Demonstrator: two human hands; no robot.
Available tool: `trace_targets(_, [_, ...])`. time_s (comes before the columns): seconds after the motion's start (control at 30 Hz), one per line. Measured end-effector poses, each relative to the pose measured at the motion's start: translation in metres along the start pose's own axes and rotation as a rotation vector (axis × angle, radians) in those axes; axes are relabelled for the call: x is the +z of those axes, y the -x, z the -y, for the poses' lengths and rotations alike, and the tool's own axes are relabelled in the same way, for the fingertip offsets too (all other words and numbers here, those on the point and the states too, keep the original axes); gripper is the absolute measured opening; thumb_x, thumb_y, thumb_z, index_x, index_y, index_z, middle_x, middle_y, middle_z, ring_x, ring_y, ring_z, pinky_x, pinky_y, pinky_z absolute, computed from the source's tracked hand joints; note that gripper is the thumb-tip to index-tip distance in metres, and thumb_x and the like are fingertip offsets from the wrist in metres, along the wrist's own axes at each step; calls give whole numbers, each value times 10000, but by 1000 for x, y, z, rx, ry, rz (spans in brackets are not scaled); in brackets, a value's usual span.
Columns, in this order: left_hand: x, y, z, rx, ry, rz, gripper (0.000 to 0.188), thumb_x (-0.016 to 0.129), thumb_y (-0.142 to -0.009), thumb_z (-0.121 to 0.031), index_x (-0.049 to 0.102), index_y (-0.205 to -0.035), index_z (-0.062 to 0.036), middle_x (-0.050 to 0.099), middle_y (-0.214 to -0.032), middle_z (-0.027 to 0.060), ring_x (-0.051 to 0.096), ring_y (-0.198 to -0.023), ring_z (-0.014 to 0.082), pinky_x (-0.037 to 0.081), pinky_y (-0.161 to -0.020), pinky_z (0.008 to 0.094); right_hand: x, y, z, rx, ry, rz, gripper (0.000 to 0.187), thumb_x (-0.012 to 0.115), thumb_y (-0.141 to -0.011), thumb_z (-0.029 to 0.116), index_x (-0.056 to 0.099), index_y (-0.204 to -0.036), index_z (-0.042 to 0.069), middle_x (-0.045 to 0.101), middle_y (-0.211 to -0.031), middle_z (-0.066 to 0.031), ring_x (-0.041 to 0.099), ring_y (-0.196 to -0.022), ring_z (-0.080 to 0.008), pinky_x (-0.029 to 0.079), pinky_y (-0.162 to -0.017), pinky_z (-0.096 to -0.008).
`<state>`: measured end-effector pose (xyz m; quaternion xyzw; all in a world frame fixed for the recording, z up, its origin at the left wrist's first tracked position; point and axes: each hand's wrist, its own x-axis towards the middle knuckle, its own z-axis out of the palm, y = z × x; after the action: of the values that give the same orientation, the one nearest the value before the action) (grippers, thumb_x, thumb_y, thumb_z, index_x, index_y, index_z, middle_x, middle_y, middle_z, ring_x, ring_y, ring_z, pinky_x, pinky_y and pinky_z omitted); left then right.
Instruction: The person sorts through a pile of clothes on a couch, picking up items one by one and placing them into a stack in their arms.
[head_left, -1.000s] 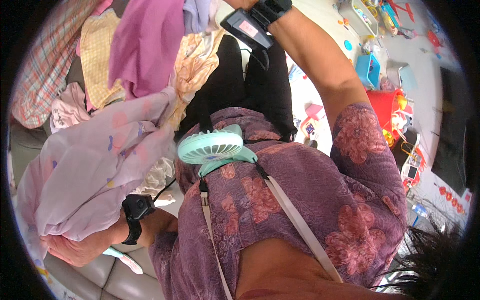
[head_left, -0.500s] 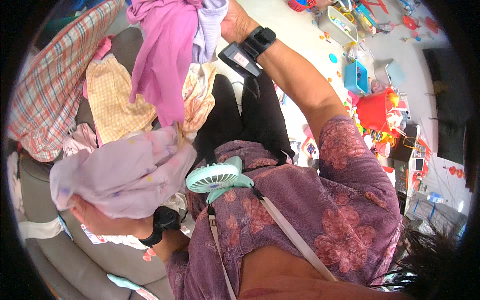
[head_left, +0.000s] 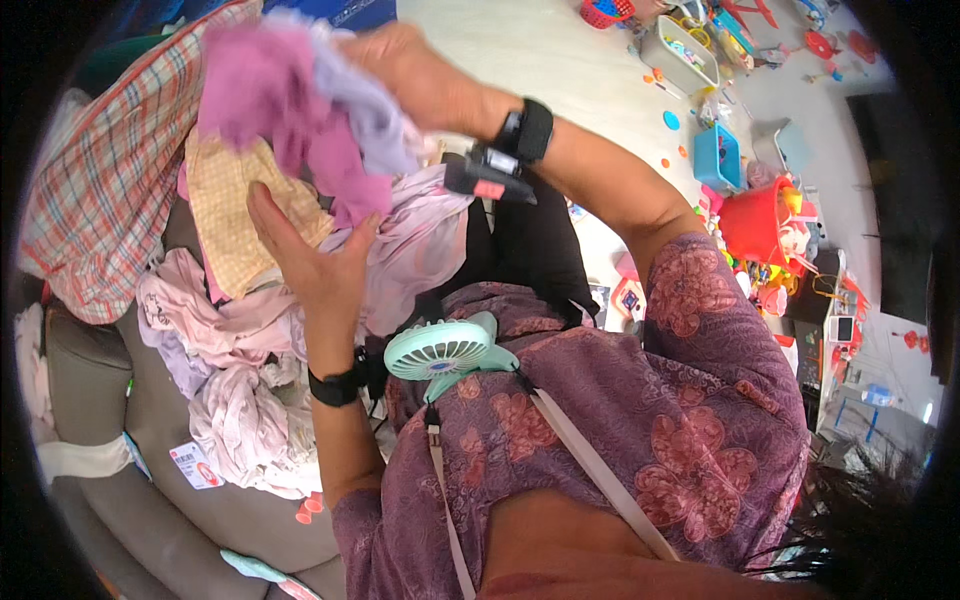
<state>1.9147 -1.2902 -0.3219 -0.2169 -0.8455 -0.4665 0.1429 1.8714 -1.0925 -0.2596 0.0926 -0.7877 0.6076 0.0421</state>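
My right hand (head_left: 415,85) is closed on a bunched lavender garment (head_left: 365,110) and a magenta garment (head_left: 265,90) that hangs beside it, blurred by motion. Below them, my left hand (head_left: 310,265) is raised with thumb and fingers spread, holding nothing; the magenta cloth's lower end dangles near its fingertips. Across my lap lies a pale pink-lilac garment (head_left: 420,245). A yellow checked garment (head_left: 235,215) rests behind my left hand. Pink printed clothes (head_left: 215,315) and a crumpled whitish garment (head_left: 255,425) are heaped to its left and nearer me.
A plaid cloth (head_left: 110,180) drapes over the grey sofa (head_left: 180,450) at the left. A white card tag (head_left: 195,465) lies on the seat. Toys are scattered on the floor at the right, around a red bucket (head_left: 750,225) and a blue bin (head_left: 713,155). A mint fan (head_left: 440,350) hangs at my chest.
My left hand has let go of the pale lilac garment and moved up and right, opening. My right hand has shifted left with the magenta and lavender clothes.
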Motion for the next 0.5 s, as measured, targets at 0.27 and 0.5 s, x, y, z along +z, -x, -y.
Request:
trace_targets(0.27, [-45,29,114,216,-269,128,265,566,-749,-52,563,-1007,7,587,-1002,167,571,-917,306,448,-786,365,25,10,-13,185,-690,-63,225,531,-871,159,619,-867,-49,628,-841,-73,580,-750,-100,473,-700,-214])
trace_targets(0.5, [-82,14,58,-281,494,-75,246,527,-825,-118,580,-1011,35,629,-926,131,609,-807,239,482,-695,329,-9,13,-24,24,-776,-108,241,601,-826,175,619,-931,-41,631,-862,-81,596,-765,-113,487,-691,-220])
